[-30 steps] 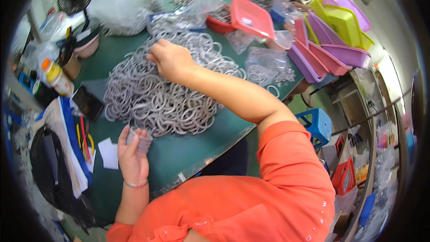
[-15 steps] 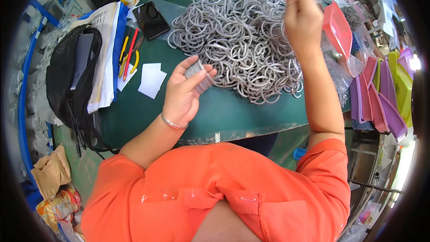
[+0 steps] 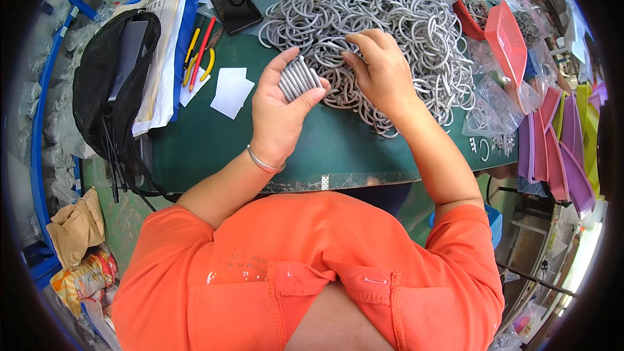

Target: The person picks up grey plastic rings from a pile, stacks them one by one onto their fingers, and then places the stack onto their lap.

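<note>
A black smartphone (image 3: 235,5) lies on the green bench (image 3: 214,136) beside two white paper squares (image 3: 229,90) and red- and yellow-handled pliers (image 3: 200,52). A black mesh bag (image 3: 107,84) rests on white printed papers (image 3: 162,45). A red plastic tray (image 3: 508,42) stands near clear plastic bags (image 3: 494,107).

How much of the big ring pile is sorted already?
Only a small stack of grey rings is gathered so far, held in the left hand. The right hand rests on the pile of loose rings, which covers much of the green table.
</note>
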Demonstrator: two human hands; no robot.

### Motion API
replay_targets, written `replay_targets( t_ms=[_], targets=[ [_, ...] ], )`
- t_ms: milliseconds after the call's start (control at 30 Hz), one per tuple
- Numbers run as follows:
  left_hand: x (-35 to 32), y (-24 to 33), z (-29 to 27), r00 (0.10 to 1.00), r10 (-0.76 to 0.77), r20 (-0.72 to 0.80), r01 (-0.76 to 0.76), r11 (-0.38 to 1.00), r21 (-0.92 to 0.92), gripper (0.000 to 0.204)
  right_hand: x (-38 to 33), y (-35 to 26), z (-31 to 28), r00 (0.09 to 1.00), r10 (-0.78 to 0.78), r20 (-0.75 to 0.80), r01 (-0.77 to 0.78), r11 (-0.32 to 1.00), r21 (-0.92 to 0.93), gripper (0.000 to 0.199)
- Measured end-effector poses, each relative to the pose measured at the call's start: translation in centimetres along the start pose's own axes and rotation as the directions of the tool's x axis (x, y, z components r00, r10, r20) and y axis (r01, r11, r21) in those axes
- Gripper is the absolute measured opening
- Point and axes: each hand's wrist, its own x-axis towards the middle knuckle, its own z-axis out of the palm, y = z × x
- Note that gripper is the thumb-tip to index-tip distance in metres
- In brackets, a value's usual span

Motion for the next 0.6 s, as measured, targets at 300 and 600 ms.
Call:
replay_targets(
  t_ms=[300,600],
  targets=[
    [-0.6,-0.1,-1.0,0.726,0.507,0.466,-0.688,0.509,0.517,0.071,2.4,2.6,-1.5,0.954,0.297,0.047,-0.252,0.876,-0.412,0.026],
    [-0.4,0.5,-0.9,0.403,0.536,0.742,-0.915,0.228,0.332,0.050,3.5,3.8,-1.6,0.891,0.429,0.152,-0.383,0.887,-0.257,0.017]
  ],
)
